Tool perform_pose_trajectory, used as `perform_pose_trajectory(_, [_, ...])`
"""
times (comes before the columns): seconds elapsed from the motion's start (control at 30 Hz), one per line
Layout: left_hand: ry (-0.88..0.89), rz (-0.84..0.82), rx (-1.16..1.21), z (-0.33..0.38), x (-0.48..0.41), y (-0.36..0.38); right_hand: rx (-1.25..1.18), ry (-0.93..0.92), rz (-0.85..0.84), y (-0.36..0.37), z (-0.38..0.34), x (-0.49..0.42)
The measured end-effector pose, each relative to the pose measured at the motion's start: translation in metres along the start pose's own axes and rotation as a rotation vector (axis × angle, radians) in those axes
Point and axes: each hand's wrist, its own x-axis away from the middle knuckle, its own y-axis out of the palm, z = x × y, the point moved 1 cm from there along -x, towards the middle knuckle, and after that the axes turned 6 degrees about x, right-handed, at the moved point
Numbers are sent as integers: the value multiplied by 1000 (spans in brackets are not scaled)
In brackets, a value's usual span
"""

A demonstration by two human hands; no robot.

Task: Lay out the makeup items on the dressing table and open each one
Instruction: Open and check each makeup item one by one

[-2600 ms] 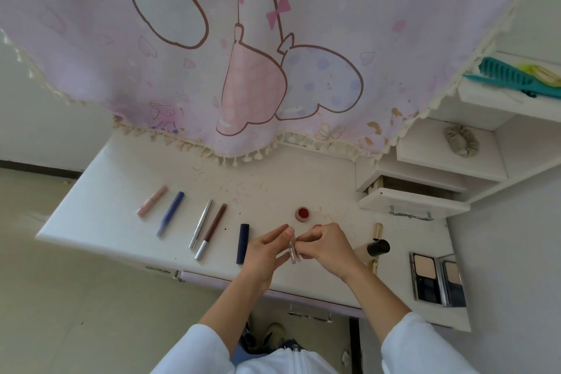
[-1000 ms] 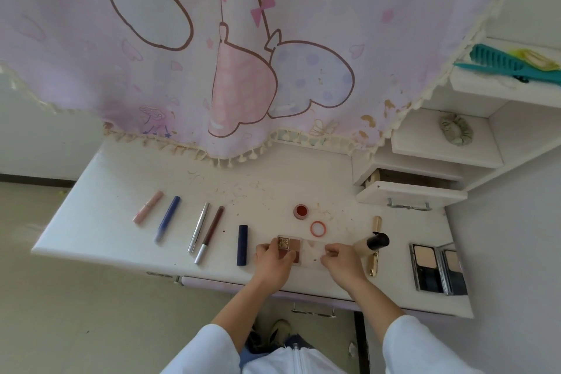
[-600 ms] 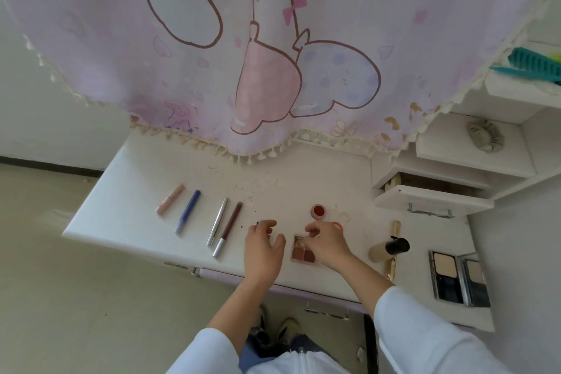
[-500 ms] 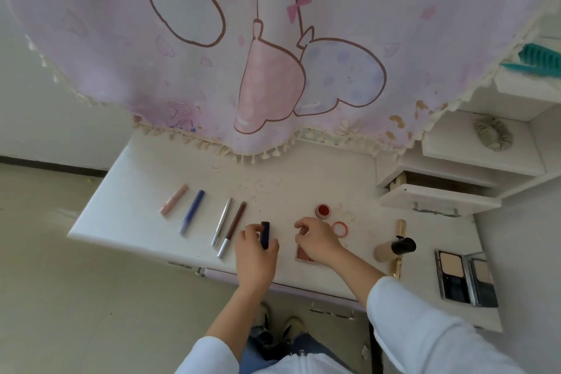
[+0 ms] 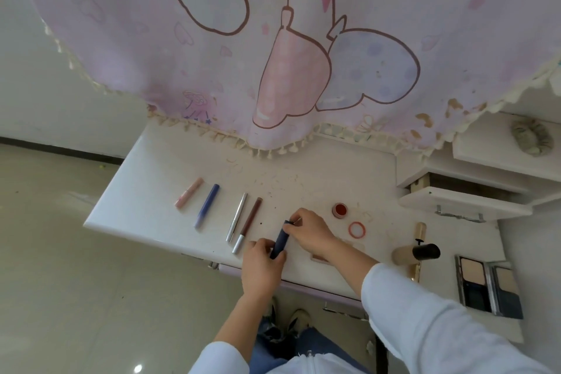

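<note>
Both hands are holding the navy tube (image 5: 280, 240) at lower centre of the frame, near the table's (image 5: 145, 209) front edge. The left hand (image 5: 261, 266) is gripping its lower end with curled fingers. The right hand (image 5: 311, 232) is pinching its upper end. A brown pencil (image 5: 250, 218) is lying just left.

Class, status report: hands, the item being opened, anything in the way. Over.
Left hand grips navy tube low; right hand pinches its top. Cap looks on. Brown pencil close beside, clear of tube.
</note>
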Motion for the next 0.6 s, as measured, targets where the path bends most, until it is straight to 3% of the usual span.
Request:
perform_pose_trajectory(0.1, [41, -27, 116, 4, 5, -6, -151, -1, 41, -9, 2, 0])
perform_pose_trajectory(0.2, [51, -150, 205, 10, 6, -13, -309, -3, -33, -22, -2, 7])
perform_pose_trajectory(0.4, [74, -380, 353, 28, 6, -25, -328, -85, -111, -37, -3, 19])
perform_pose_trajectory(0.6, [119, -440, 324, 33, 6, -24, -349, -128, -114, -48, -2, 25])
